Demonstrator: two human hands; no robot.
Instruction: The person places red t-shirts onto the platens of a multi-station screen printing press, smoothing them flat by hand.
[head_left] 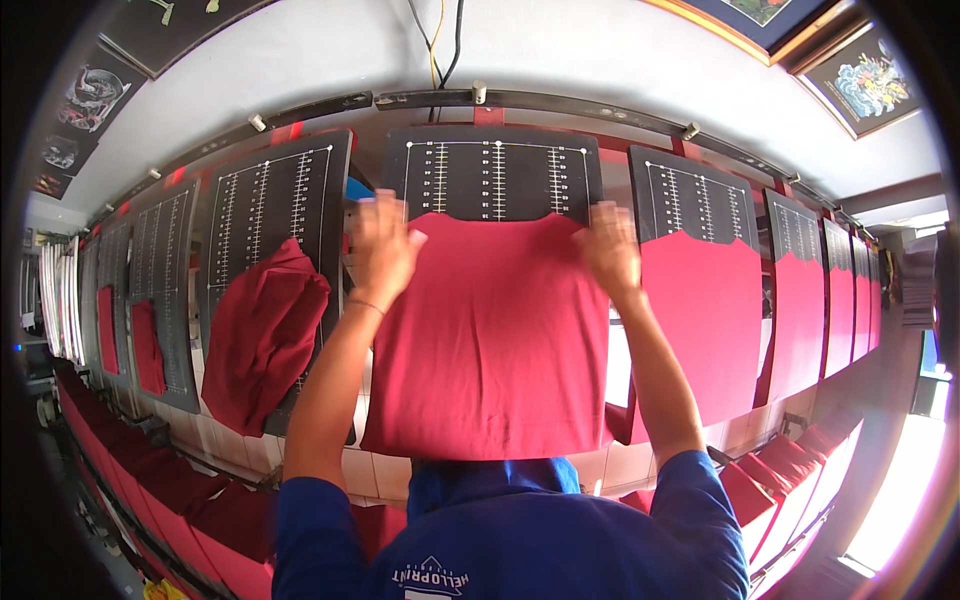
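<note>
A crimson shirt panel (490, 330) lies over the black board (470, 180) in front of me, its curved neckline below the board's top edge. White ruler lines show above the cloth. At the panel's upper left corner is my left hand (385, 250), blurred, fingers stretched upward and thumb apart, near the cloth's edge. My right hand (612, 250) is at the upper right corner in a similar pose, its fingers also smeared by motion. Neither hand visibly grips the fabric. Faint creases run across the panel's lower part.
On the board to the left sits a crumpled crimson cloth (265, 335); farther left, boards carry narrow folded pieces (147, 345). To the right, several boards bear flat crimson panels (700, 330). A dark rail (580, 105) runs behind them. More red-covered boards (160, 480) stand behind me.
</note>
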